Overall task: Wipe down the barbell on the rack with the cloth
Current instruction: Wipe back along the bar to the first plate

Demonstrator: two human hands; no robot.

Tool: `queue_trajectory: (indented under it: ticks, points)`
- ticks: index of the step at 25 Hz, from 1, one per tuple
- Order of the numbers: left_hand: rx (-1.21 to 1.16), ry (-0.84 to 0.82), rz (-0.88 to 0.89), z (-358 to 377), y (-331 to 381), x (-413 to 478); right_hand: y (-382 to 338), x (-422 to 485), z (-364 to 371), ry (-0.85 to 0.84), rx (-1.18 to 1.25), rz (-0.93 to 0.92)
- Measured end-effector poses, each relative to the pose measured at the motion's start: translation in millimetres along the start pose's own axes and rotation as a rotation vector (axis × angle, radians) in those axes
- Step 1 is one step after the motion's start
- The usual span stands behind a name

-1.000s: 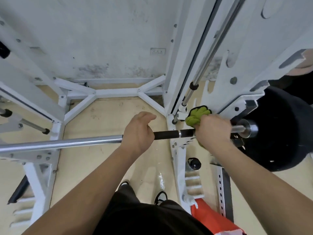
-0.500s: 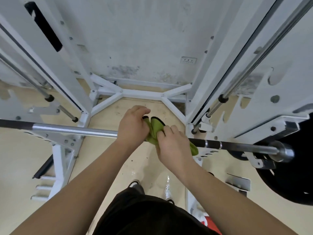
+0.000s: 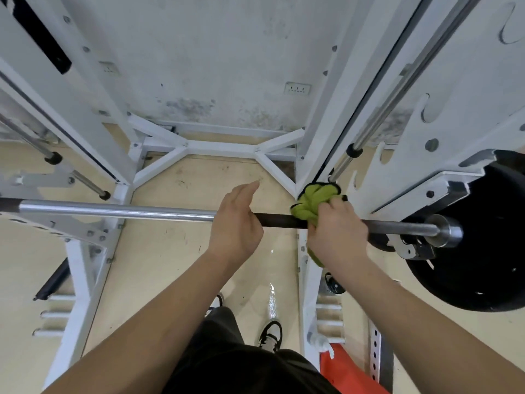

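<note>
The barbell (image 3: 119,210) runs left to right across the white rack (image 3: 93,132), chrome in the middle and dark near the right upright. My left hand (image 3: 234,223) rests over the bar at its middle, fingers pointing away. My right hand (image 3: 336,231) grips a green cloth (image 3: 309,204) wrapped around the dark part of the bar, just right of my left hand. Part of the cloth hangs below my right wrist. A black weight plate (image 3: 488,243) sits on the bar's right end behind the chrome sleeve (image 3: 446,230).
White rack uprights (image 3: 335,115) and chrome guide rods (image 3: 397,81) stand on both sides. A stained wall (image 3: 199,66) is ahead. Tan floor (image 3: 176,265) lies below, with my shoes (image 3: 270,334) and an orange object (image 3: 349,371) at the lower right.
My right hand slid the cloth rightward along the bar, away from my left hand, toward the right upright. My left hand stayed in place on the bar.
</note>
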State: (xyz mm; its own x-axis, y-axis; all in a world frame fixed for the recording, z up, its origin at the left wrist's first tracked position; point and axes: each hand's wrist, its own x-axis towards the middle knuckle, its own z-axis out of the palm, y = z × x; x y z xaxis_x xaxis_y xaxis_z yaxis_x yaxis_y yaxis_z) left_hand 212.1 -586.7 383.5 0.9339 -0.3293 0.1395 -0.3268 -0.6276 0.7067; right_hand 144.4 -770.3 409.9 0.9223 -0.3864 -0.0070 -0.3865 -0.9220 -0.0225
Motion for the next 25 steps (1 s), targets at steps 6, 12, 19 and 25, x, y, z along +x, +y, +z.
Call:
queue_trajectory:
  ticks: [6, 12, 19, 25]
  points:
    - [-0.078, 0.187, -0.115, -36, -27, -26, -110, 4, 5, 0.033, 0.204, -0.278]
    - [0.026, 0.146, 0.046, -23, -11, -30, -52, -7, 15, 0.084, 0.189, -0.520]
    - [0.356, -0.499, 0.093, 25, 57, -10, 21, -17, -13, -0.155, 0.975, 0.046]
    - [0.761, -0.518, 0.056, 44, 87, -11, 111, -49, -17, 0.052, 0.866, 0.346]
